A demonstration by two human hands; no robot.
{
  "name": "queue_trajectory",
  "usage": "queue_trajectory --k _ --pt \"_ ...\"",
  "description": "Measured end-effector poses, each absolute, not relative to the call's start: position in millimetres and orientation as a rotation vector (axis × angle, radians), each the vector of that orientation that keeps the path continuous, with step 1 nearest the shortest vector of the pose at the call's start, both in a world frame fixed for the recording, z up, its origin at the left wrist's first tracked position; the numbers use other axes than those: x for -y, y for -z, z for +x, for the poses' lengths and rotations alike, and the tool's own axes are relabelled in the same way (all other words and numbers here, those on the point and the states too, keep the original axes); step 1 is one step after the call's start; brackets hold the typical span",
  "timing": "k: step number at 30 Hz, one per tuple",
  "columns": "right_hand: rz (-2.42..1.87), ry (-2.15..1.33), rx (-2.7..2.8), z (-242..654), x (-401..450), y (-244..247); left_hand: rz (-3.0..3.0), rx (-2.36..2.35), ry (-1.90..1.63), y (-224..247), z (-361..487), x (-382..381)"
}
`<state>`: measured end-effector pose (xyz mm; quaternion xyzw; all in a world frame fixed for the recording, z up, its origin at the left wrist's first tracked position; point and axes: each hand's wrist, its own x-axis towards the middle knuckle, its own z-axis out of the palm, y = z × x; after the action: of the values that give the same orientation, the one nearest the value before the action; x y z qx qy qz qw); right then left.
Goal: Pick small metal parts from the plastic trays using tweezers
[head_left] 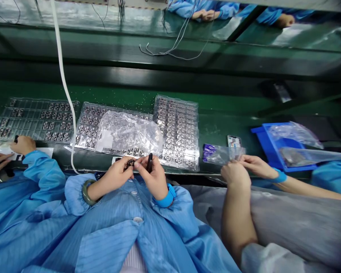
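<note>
Close to my body at the bench edge, my left hand [116,175] is closed round a small dark metallic part [129,163]; its exact kind does not show. My right hand [153,176] meets it from the other side, gripping a black pen-like tool [149,163] that stands up between the fingers. The fingertips of both hands nearly touch at the part. Just beyond them lies a crumpled clear plastic bag [130,131], spread over a clear tray [86,120] of small metallic parts. Another filled tray [176,131] stands to its right.
A partly filled tray [42,119] lies left, near a co-worker's hands [25,145]. A white cable [61,64] hangs down in front. At right, another person's hands [238,170] work near a clear bag [220,153], a phone [233,141] and a blue bin [265,142].
</note>
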<state>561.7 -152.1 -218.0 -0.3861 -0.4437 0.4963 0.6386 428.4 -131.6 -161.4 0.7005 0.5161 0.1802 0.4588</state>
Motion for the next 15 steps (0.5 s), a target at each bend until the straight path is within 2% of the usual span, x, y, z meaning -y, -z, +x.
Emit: queue_trajectory --k 15 --pt "-0.993 -1.090 1.092 561.9 143.5 219.1 1.605 -1.218 -0.467 160.1 436.3 124.0"
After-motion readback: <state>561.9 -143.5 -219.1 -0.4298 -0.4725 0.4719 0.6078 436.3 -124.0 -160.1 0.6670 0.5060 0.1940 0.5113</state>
